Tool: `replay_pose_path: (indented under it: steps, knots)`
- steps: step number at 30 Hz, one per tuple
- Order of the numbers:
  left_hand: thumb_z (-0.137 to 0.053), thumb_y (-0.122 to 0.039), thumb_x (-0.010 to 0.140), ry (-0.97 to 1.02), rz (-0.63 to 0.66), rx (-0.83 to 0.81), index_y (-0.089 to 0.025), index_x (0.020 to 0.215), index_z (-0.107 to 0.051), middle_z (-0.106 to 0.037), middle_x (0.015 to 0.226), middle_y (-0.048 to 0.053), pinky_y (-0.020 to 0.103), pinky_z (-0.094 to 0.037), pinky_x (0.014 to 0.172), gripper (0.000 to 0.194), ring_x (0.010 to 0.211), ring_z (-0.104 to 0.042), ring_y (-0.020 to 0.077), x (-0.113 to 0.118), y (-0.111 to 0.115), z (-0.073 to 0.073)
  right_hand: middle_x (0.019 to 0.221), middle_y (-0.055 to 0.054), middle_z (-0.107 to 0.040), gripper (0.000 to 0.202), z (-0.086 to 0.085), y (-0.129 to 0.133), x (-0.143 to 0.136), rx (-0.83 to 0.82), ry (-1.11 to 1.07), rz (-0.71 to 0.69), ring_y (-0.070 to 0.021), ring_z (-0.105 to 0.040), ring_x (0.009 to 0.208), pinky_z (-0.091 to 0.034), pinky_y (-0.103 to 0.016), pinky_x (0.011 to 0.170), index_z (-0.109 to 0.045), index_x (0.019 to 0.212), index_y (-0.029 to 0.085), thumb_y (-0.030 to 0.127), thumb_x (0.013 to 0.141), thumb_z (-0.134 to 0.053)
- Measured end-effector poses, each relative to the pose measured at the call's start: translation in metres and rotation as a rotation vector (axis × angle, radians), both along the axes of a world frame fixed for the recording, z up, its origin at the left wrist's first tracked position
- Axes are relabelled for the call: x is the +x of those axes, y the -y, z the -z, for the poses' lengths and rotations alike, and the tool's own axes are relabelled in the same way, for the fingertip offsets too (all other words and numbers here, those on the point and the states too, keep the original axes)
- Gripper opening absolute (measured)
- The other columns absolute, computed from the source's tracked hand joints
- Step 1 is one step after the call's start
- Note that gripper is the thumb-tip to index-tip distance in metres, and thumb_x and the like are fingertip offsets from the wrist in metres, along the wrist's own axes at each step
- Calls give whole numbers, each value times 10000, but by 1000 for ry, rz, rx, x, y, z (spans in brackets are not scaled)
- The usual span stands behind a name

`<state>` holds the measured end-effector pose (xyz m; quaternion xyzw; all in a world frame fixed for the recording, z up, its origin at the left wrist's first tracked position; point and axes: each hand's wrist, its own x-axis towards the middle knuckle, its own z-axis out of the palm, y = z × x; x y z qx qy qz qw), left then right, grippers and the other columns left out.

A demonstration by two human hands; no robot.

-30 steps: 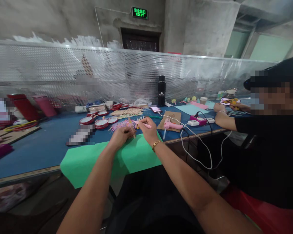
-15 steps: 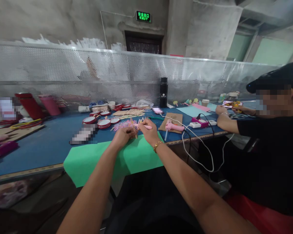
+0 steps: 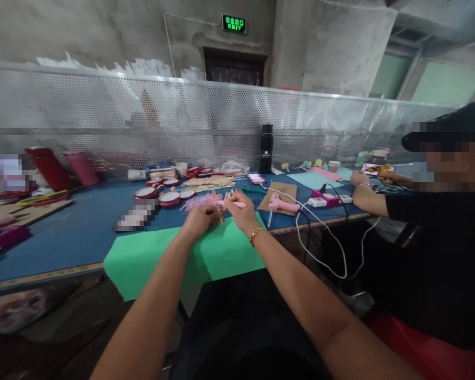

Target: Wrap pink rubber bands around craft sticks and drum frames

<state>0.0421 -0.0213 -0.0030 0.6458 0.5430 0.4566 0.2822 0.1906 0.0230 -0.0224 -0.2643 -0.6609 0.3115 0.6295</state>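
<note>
My left hand [image 3: 201, 218] is closed on a flat wooden craft stick [image 3: 217, 200], held upright over the table. In my right hand [image 3: 242, 215] is a slim pink pen-like tool [image 3: 239, 205], gripped like a pen with its left end against or close to the stick. I cannot tell whether the tip touches. Beneath both hands a green sheet [image 3: 154, 258] lies over the table edge and hangs down. A heap of thin pink and purple strips [image 3: 193, 202] sits just beyond my left hand.
Small red-rimmed drums [image 3: 169, 199], a phone [image 3: 136, 215] and a pile of craft sticks [image 3: 211, 182] lie beyond my hands. To the right are a pink glue gun [image 3: 281, 204] on cardboard, looping white cable [image 3: 320, 266], a black flask [image 3: 266, 148] and a co-worker [image 3: 431, 248].
The view has shifted very slightly. My hands keep almost the same pose, with the stick and the pink tool still held together.
</note>
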Motion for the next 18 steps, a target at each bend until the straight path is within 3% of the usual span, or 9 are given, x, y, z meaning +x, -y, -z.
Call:
replay_pose_path:
  steps: [18]
  knots:
    - [-765, -427, 632, 15, 3, 11, -158, 561, -678, -554, 521, 3, 244, -305, 509, 292, 514, -438, 112, -4, -5, 5, 640, 33, -604, 190, -3, 2, 1, -66, -33, -2, -158, -554, 700, -444, -278, 707, -533, 601, 228, 274, 779, -584]
